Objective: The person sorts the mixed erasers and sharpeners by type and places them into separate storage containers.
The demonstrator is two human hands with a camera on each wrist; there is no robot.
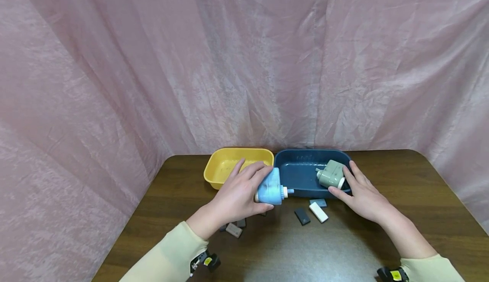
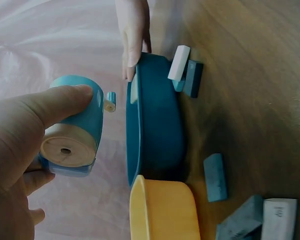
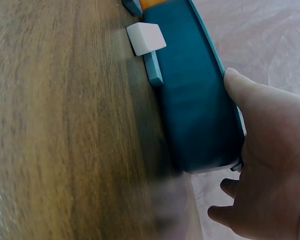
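Note:
My left hand (image 1: 240, 191) grips a blue hand-crank pencil sharpener (image 1: 270, 188), held above the table in front of the two bins. Its round pale face with a small hole (image 2: 66, 151) shows in the left wrist view, the thumb lying across its top. A green pencil sharpener (image 1: 330, 173) lies tilted in the right end of the dark blue bin (image 1: 292, 192). Around its right end stand the spread thumb and fingers of my right hand (image 1: 363, 195), with the thumb at the bin's rim. In the right wrist view the bin's wall hides that sharpener.
A yellow bin (image 1: 219, 167) stands left of the blue one. Before the blue bin lie a white eraser (image 1: 318, 212), a dark one (image 1: 302, 216) and a blue one (image 1: 319, 202). A grey eraser (image 1: 234, 230) and other blocks lie below my left hand. Behind hangs a pink curtain (image 1: 244, 61).

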